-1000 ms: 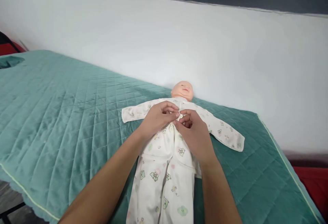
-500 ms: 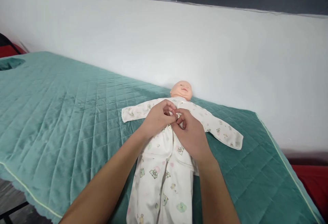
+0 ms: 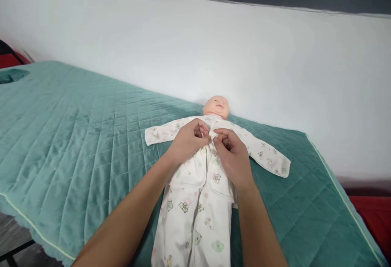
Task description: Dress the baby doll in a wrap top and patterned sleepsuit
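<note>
A baby doll (image 3: 216,107) lies on its back, dressed in a white printed jacket (image 3: 265,153) and matching trousers (image 3: 210,230). Over the chest, my left hand (image 3: 191,138) pinches the jacket's front edge between thumb and fingers. Just across from it, my right hand (image 3: 233,155) has its thumb and forefinger closed on the other front edge. A small button (image 3: 203,151) shows below my left fingers. The front edges hang apart below my hands. Whatever lies right between the fingertips is mostly hidden.
A green quilted cover (image 3: 91,136) spreads under the doll and far to the left. A white wall (image 3: 152,47) rises behind the doll's head. Red fabric (image 3: 369,218) shows at the lower right, and a dark metal bar (image 3: 16,250) at the lower left.
My right hand has shifted slightly right, away from my left, with the jacket edge in its fingers. My left hand has stayed nearly in place.
</note>
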Demonstrator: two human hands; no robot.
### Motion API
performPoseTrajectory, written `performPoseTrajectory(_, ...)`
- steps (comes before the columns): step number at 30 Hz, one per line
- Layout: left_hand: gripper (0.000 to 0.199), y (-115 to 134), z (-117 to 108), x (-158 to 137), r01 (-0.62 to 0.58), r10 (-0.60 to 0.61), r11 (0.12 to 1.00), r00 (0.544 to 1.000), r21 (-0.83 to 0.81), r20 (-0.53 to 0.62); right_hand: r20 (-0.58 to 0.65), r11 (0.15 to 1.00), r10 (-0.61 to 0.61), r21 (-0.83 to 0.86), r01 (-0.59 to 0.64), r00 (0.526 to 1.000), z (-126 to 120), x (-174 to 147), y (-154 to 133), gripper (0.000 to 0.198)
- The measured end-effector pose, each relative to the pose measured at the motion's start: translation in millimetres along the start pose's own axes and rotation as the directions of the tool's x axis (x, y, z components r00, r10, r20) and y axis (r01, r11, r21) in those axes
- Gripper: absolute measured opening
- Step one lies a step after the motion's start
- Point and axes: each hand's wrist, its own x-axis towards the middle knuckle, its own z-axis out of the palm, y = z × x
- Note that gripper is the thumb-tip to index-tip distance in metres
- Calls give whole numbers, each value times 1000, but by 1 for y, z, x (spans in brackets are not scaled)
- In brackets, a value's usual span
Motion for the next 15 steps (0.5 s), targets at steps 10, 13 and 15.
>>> performPoseTrajectory(10,13,-6,1,-1,-8,8,1000,1000,-5,-26,-184,996,86,8,-86,979,5,4,4,15)
performPoseTrajectory(13,16,-5,-8,-3,2,-1,999,1000,-44,17,-158,997,66,-31,-72,985,-2,1,-4,19)
performPoseTrajectory(15,18,-2,-19,-5,32,-27,999,993,-39,118,-90,987,66,-138,-78,994,-9,-4,-13,28)
